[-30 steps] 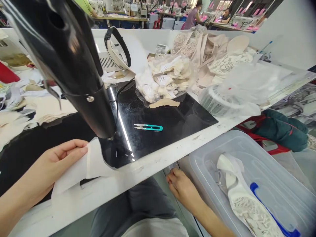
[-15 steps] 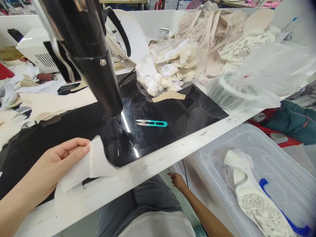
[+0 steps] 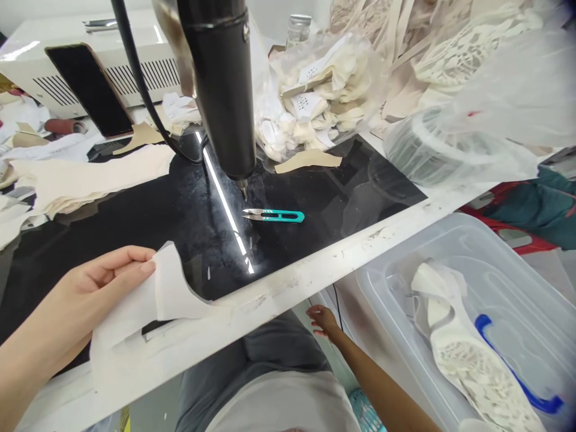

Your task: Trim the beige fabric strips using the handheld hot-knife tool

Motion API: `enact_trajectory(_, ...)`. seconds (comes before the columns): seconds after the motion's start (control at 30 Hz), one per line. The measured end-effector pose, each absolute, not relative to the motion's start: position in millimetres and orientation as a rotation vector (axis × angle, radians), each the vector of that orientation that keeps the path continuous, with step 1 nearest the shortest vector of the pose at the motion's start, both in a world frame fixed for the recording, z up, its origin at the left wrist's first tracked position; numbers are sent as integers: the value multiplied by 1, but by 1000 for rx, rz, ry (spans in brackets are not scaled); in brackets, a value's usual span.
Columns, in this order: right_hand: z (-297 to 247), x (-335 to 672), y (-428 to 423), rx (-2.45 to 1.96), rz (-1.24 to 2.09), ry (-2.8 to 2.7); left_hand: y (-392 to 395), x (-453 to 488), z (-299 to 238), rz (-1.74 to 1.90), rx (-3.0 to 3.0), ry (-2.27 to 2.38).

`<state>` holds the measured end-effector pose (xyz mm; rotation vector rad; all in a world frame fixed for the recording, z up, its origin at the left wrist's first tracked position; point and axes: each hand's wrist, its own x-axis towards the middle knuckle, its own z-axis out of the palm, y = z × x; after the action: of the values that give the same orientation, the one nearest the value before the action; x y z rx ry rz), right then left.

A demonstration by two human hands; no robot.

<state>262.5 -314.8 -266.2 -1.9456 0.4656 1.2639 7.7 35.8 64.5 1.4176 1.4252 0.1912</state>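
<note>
Thumb and fingers of my left hand (image 3: 105,285) are closed on the upper edge of a white fabric piece (image 3: 173,294). The piece has a curved edge and a seam-like strip, and its lower part lies over the white front edge of the table. Down beside my lap, my right hand (image 3: 321,318) holds nothing visible, its fingers loosely bent and apart. A black cylindrical tool (image 3: 227,90) with a pointed metal tip hangs over the black glossy work surface (image 3: 189,204). Close under the tip lie teal thread snips (image 3: 276,216).
A clear plastic bin (image 3: 382,288) with white fabric pieces stands right of my lap. At the back are a phone (image 3: 92,90) against a white vented box (image 3: 153,78), a bag of cream pieces (image 3: 315,108) and a glass jar (image 3: 298,30). Stacked fabric (image 3: 90,174) lies left.
The view has shifted, bringing the phone and more of the white box into sight. My left hand still grips the fabric piece. My right hand's fingers have curled a little.
</note>
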Motion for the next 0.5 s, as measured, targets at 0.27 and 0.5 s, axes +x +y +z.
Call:
enact_trajectory(0.27,-253,238,-333,-1874,1170,349,33,7,69,171,1441,1457)
enact_trajectory(0.5,-253,249,-315,-1820,1170,407,25,13,75,187,1383,1502)
